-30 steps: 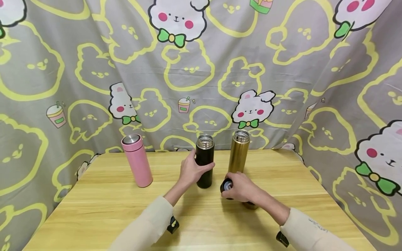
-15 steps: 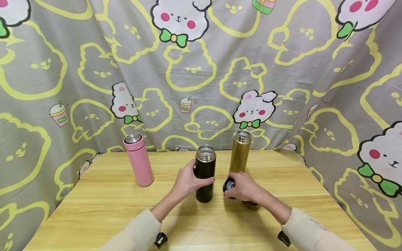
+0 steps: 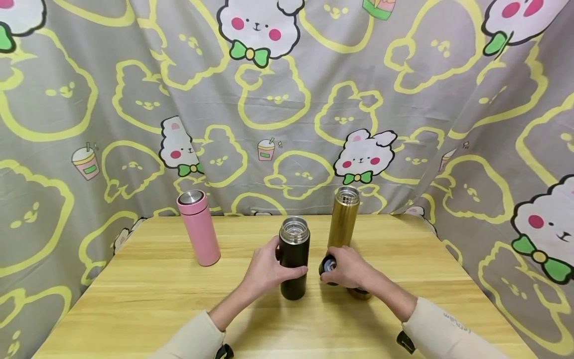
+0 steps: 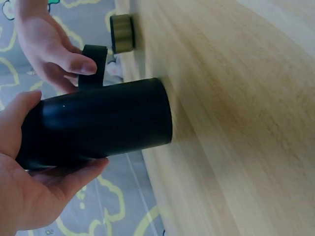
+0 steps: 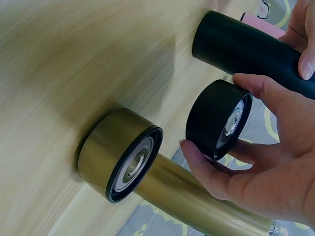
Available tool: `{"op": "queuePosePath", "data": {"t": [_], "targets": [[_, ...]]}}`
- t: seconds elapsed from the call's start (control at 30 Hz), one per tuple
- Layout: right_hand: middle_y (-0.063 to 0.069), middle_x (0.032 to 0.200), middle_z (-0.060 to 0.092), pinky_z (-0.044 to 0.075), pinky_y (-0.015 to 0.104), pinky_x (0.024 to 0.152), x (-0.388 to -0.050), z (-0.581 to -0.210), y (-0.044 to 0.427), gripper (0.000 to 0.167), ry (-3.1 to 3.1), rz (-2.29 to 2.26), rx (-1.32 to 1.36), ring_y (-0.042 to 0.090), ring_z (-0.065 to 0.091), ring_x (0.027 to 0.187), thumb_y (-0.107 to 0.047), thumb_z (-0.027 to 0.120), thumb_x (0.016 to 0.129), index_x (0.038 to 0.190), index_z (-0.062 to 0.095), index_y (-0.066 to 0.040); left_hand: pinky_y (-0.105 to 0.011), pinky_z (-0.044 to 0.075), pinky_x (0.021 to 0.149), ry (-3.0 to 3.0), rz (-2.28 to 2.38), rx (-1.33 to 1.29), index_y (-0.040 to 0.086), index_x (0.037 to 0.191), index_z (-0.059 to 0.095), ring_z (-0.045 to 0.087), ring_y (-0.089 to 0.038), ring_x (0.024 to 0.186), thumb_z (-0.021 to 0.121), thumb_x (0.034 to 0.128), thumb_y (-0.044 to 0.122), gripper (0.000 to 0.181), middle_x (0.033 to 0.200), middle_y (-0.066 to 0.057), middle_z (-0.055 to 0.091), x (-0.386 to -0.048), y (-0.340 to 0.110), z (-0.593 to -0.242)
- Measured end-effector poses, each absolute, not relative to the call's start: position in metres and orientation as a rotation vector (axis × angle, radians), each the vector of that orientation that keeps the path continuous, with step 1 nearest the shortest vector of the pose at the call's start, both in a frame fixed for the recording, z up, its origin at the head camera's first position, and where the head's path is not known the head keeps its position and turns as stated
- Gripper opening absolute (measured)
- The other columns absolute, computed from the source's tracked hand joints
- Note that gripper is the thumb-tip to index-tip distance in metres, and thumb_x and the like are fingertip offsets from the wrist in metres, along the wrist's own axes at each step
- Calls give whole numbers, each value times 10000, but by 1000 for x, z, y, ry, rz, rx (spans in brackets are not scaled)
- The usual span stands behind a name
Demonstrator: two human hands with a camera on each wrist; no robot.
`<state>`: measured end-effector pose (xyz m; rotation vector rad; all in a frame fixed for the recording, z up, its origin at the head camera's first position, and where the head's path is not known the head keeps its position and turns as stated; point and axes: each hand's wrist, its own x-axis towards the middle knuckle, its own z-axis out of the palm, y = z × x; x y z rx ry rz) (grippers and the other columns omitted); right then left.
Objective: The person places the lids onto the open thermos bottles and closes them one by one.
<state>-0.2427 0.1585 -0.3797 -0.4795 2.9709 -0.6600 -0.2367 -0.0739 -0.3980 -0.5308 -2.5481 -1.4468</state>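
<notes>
My left hand grips a black thermos bottle around its body; the bottle is upright and its mouth is uncapped, showing a steel rim. In the left wrist view its base appears at or just over the tabletop; contact is hard to tell. My right hand pinches a black lid by its sides, its inner face turned outward. Below that hand a gold lid sits on the table, inside facing up. Behind it stands a gold thermos bottle, upright and uncapped.
A pink thermos bottle with its lid on stands at the left of the wooden table. A patterned grey curtain hangs behind the table and along its sides.
My left hand has brought the black bottle nearer to me, toward the table's front. The right hand with the black lid has hardly moved.
</notes>
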Motion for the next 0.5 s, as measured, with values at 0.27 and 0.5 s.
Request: {"op": "queuePosePath", "data": {"t": [0.27, 0.5], "targets": [[56, 880, 632, 503, 340, 666, -244, -379, 158, 451, 2958, -690, -459, 190, 574, 810, -263, 865, 742, 1074, 646, -50, -304, 576, 745, -2570, -1478, -503, 255, 1184, 617, 710, -88, 885, 928, 670, 457, 634, 1057, 52, 728, -239, -77, -400], [29, 760, 593, 441, 293, 547, -248, -374, 159, 362, 3001, -779, -425, 166, 551, 653, -340, 834, 784, 910, 599, -94, -322, 578, 762, -2593, -1450, -519, 298, 1202, 602, 719, -101, 929, 917, 667, 506, 655, 1057, 60, 741, -240, -76, -400]]}}
